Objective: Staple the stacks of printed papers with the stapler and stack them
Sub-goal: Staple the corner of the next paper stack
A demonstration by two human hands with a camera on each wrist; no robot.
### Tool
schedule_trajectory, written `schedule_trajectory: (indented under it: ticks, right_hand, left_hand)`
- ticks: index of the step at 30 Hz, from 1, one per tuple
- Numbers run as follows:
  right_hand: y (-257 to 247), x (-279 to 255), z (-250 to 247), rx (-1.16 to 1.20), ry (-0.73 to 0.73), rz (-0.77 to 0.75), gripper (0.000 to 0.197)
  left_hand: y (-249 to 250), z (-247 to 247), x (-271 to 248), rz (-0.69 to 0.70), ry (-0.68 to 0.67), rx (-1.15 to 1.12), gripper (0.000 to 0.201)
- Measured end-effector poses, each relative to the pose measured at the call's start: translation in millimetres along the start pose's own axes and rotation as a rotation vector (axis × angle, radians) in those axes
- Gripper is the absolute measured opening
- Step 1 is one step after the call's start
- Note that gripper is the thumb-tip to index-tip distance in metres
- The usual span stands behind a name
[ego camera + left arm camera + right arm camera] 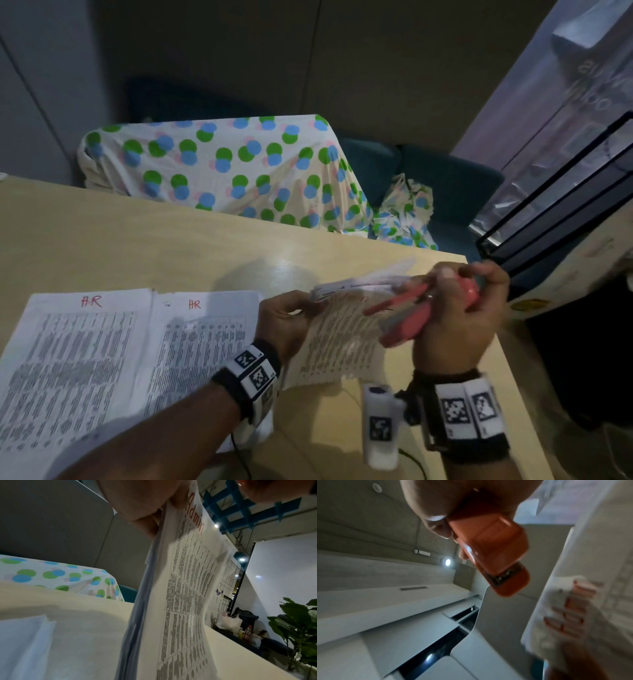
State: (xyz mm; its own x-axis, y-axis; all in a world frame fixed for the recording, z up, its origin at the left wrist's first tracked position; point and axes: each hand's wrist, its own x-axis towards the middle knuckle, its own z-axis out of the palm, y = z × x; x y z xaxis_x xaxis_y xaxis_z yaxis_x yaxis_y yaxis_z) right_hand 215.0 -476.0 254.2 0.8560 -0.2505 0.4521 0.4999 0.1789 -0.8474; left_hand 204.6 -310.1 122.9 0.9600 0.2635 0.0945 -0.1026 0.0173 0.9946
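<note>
Above the near right part of the wooden table (171, 246), at about four o'clock in the head view, a stack of printed papers (337, 337) is held off the surface, its long axis running from the near left up toward one o'clock, the top edge fanned and raised. The left hand (286, 320) pinches that stack at its upper left edge, thumb on the printed face and fingers (147, 524) curled behind; the left wrist view shows the sheets hanging edge-on with "Admin" written in red across the top. The right hand (460, 317) is wrapped tightly around a pink-red stapler (407, 320), whose long axis runs from seven o'clock to one o'clock; its parted end meets the stack's top corner. In the right wrist view the stapler (489, 555) points down and right from the fist, with the paper (583, 574) just beside it, blurred. Both wrists carry black bands with square black-and-white markers.

Flat on the table at about eight o'clock lie two more printed stacks, side by side and touching: the left stack (68, 359) headed "H.R" in red, the right stack (202, 342) headed "HR".

Farther off, at twelve o'clock, a white cloth with green and blue dots (212, 168) is draped over something past the table's far edge.
</note>
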Motion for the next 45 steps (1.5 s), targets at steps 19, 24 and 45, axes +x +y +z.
schedule_trajectory:
  ticks: [19, 24, 45]
  right_hand:
    - [15, 5, 55, -0.029, -0.187, -0.156, 0.032]
    - [17, 5, 49, -0.16, -0.249, -0.075, 0.013]
    - [22, 7, 55, -0.249, -0.137, 0.204, 0.021]
  left_hand:
    - [33, 4, -2, 0.294, -0.047, 0.022, 0.011]
    - [36, 3, -2, 0.345, -0.077, 0.032, 0.01]
    - [32, 15, -10, 0.081, -0.028, -0.029, 0.043]
